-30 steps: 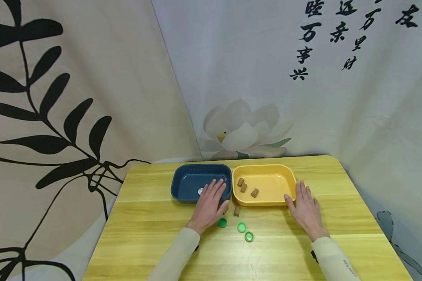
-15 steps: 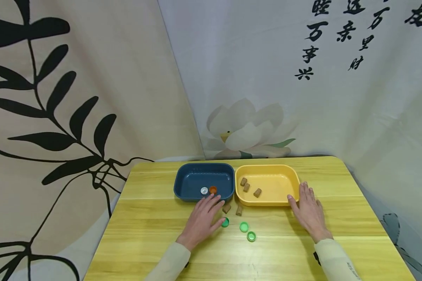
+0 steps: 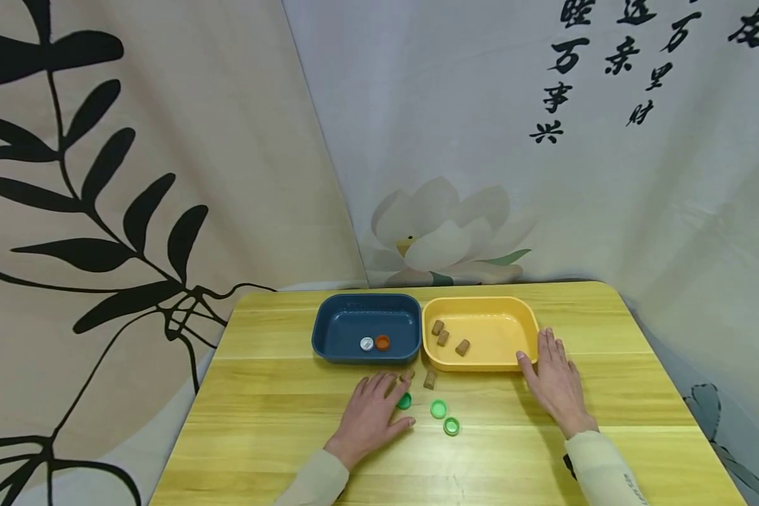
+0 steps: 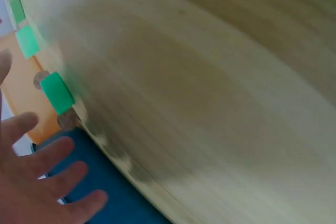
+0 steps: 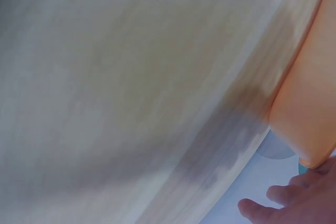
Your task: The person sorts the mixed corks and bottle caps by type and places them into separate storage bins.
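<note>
The left hand (image 3: 368, 419) is above the table (image 3: 240, 436), between its near edge and the blue tray (image 3: 346, 309). Its fingers are loosely spread with nothing in them, the tips just beside a green cap (image 3: 406, 401) and a cork (image 4: 68, 120) that they partly cover in the head view. A second cork (image 3: 430, 380) lies just short of the yellow tray (image 3: 502, 313). Nearer the table's near edge are two more green caps (image 3: 438, 409), (image 3: 452, 426) close together.

The right hand (image 3: 558, 390) rests at the near right corner of the yellow tray, fingers fairly straight, thumb by the rim; it pinches nothing.

Both trays stand side by side along the table's far edge. The yellow one carries three corks; the blue one a white cap (image 3: 367, 344) and an orange cap (image 3: 382, 343) toward its near edge.

The caps look light, stiff and a little slippery, best pinched across the side wall; the corks seem light, slightly springy and grippy, best taken round the middle.
</note>
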`<state>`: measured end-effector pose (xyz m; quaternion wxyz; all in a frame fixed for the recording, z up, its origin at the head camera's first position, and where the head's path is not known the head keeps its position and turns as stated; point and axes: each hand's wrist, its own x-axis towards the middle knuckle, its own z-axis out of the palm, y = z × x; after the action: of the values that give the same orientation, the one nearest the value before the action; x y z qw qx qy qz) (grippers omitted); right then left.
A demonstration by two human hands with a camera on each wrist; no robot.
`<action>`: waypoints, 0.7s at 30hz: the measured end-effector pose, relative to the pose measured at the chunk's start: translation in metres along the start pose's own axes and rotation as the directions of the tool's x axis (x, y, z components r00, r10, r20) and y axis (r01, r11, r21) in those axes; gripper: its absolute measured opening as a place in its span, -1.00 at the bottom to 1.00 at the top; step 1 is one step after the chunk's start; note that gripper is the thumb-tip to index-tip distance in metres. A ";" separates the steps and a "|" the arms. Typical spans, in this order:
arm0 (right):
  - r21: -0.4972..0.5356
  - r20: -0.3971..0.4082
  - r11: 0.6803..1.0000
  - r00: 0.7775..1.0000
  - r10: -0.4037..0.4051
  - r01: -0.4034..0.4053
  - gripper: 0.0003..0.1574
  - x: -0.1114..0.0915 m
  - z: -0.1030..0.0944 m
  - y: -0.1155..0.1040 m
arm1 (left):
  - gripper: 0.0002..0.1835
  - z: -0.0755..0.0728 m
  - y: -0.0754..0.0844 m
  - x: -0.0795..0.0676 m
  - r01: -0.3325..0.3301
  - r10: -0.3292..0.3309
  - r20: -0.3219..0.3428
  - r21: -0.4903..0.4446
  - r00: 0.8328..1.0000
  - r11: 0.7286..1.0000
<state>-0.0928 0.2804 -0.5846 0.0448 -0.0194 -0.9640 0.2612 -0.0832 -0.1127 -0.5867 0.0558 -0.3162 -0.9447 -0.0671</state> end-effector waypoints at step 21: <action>-0.002 0.000 1.000 1.000 0.003 -0.003 0.04 0.000 0.000 -0.001 | -0.67 0.009 0.005 0.001 0.001 -0.001 -0.005 0.114 1.000 0.993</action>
<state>-0.0927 0.2798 -0.5844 0.0444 -0.0208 -0.9643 0.2601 -0.0813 -0.1067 -0.5954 0.0760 -0.3118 -0.9470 -0.0139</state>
